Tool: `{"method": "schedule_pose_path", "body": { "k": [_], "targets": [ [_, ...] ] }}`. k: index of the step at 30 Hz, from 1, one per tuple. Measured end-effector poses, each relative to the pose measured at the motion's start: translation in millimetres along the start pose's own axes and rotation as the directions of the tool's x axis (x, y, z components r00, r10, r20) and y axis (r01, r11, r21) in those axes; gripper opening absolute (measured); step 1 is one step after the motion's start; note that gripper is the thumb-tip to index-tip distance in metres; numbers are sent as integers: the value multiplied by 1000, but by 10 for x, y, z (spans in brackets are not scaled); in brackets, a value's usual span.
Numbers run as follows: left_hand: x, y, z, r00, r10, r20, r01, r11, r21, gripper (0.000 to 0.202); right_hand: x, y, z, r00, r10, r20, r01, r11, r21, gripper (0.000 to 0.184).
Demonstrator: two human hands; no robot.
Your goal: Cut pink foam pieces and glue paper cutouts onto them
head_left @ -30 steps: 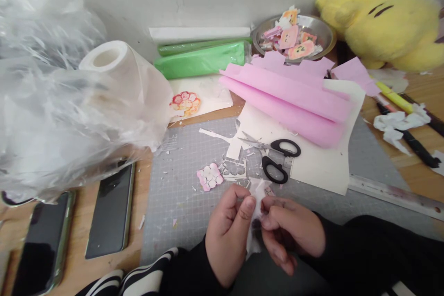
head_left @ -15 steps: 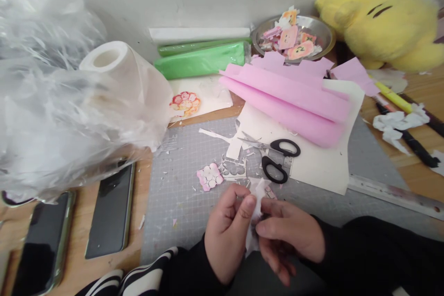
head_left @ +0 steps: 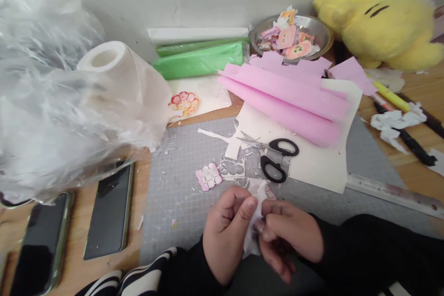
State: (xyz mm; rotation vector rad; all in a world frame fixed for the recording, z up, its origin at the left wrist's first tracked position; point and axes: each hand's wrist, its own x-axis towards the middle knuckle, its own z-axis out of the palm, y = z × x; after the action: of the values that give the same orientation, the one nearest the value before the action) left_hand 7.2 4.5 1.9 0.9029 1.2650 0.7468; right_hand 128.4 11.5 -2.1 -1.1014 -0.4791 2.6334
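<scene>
1. Two dark-screened phones at far left – one (head_left: pixel 41 245) at the edge, the other (head_left: pixel 108 215) nearer the grey cutting mat (head_left: pixel 169 222). Clear plastic bag (head_left: pixel 41 115) above them, bunched about a white roll (head_left: pixel 120 67).
2. Green packs (head_left: pixel 201 61) lie along the wall, painted flower (head_left: pixel 183 103) on white paper just in front. Pink-edged cutout (head_left: pixel 208 176) on the mat, up and left of the hands.
3. Left hand (head_left: pixel 227 233): closed, thumb pressed over bent fingers, pinching the white piece (head_left: pixel 252 236) along its left side, above mid-length.
4. White piece sits between the two hands, off the mat as far as I can see. Narrow top end pokes up past the left thumb; wider lower end hangs below the pinch, palm to its left.
5. Scissors (head_left: pixel 273 144) lie open beyond the fingers, not held.
6. Right hand (head_left: pixel 293 229): thumb and forefinger bent close together at the piece's right side, lower fingers curled loosely. Can't tell if it pinches or only touches.
7. Pink paper (head_left: pixel 284 97) on a white sheet (head_left: pixel 317 169), steel bowl (head_left: pixel 328 42) of cutouts behind, then metal ruler (head_left: pixel 391 192) and yellow plush (head_left: pixel 385 32).
</scene>
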Motion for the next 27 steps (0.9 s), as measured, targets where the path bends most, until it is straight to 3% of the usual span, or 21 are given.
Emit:
{"method": "schedule_pose_path", "body": {
  "k": [6, 12, 18, 23, 27],
  "targets": [
    [17, 39, 22, 1000, -2, -9, 1, 998, -65, 21, -7, 26, -12, 997, 15, 70, -15, 1000, 0, 11],
    [6, 15, 2, 1000, 17, 25, -19, 999, 49, 22, -19, 49, -20, 995, -103, 4, 103, 994, 23, 23],
    [2, 6, 0, 999, 37, 35, -40, 996, 82, 22, -25, 20, 0, 996, -67, -62, 68, 998, 14, 14],
    [-5, 9, 11, 1000, 1, 25, -3, 998, 64, 25, -14, -2, -4, 998, -34, -45, 36, 998, 46, 11],
    [2, 16, 7, 1000, 8, -5, -8, 999, 45, 24, -12, 5, -9, 995, -69, -70, 73, 995, 62, 13]
  ]
}}
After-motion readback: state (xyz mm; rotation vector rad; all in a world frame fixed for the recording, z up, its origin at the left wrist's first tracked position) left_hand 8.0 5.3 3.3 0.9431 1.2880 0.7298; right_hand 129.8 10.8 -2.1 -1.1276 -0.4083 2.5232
